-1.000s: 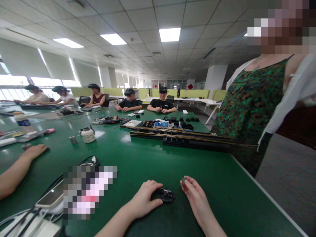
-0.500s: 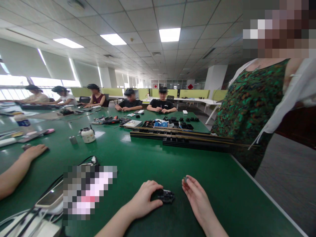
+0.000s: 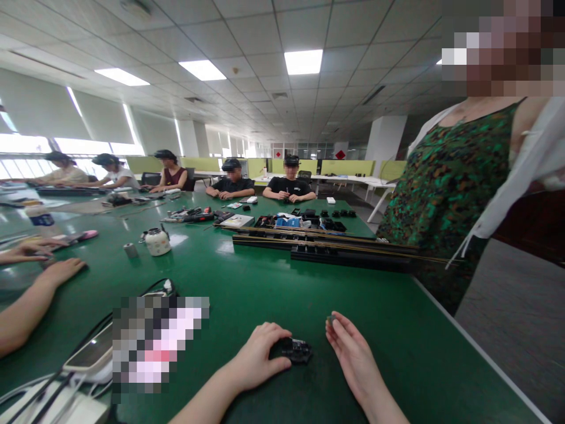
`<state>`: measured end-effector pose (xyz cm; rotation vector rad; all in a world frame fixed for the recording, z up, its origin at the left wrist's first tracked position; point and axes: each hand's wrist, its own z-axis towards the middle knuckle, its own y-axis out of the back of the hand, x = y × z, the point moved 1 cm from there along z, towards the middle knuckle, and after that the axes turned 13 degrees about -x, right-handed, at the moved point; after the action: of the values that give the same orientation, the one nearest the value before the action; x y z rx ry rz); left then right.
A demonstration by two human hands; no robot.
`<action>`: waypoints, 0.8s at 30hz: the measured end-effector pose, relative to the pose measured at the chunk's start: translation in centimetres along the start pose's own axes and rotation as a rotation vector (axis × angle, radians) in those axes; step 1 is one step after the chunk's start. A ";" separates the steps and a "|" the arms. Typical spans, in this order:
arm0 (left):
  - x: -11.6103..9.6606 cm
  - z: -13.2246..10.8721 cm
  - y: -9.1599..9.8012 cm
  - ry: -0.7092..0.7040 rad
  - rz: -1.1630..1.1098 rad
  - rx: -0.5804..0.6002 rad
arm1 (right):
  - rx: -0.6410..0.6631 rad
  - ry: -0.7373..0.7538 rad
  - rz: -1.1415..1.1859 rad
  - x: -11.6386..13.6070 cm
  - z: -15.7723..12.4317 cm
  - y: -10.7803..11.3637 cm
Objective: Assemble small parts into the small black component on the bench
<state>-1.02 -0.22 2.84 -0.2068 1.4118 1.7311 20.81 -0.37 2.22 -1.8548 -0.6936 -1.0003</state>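
Note:
My left hand (image 3: 261,355) grips the left end of a small black device (image 3: 301,351) between thumb and fingers, against the green table (image 3: 212,347). Its upper side shows some fine detail, too small to make out. To the right, a little apart from it, my right hand (image 3: 348,350) pinches a small greenish-grey flat piece (image 3: 331,318) between thumb and fingertips. The lower part of that piece is covered by my fingers.
Left of my hands lie a phone (image 3: 90,350), cables and a blurred-out bright patch. Long black rails (image 3: 326,248) with thin brass-coloured rods cross the table ahead. A white patterned jar (image 3: 158,242) stands ahead left. A co-worker's arms (image 3: 30,306) rest at far left; a person (image 3: 450,171) stands right.
A co-worker's second hand has come in at the far left. The standing person has shifted slightly. Both my hands have stayed nearly still, holding the same things.

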 end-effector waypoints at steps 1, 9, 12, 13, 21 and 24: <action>0.0 0.0 0.0 0.000 0.001 0.000 | 0.001 0.000 -0.005 0.0 0.0 0.0; 0.1 0.1 -0.1 0.001 -0.003 -0.004 | -0.010 -0.027 -0.004 0.1 -0.1 -0.1; 0.1 0.0 -0.1 -0.001 0.002 -0.005 | -0.004 0.000 -0.004 -0.1 -0.1 -0.1; 0.1 0.0 -0.2 -0.001 0.005 -0.005 | -0.001 0.012 -0.007 -0.2 0.0 -0.1; 0.0 -0.2 -0.3 0.015 -0.001 0.004 | 0.020 0.061 -0.133 -0.8 0.0 0.2; 0.0 -0.2 -0.3 0.022 0.000 0.006 | 0.041 0.083 -0.192 -0.6 -0.3 0.1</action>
<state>-0.85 -0.41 2.57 -0.2231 1.4323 1.7290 20.49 -0.68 1.72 -1.7252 -0.8471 -1.1702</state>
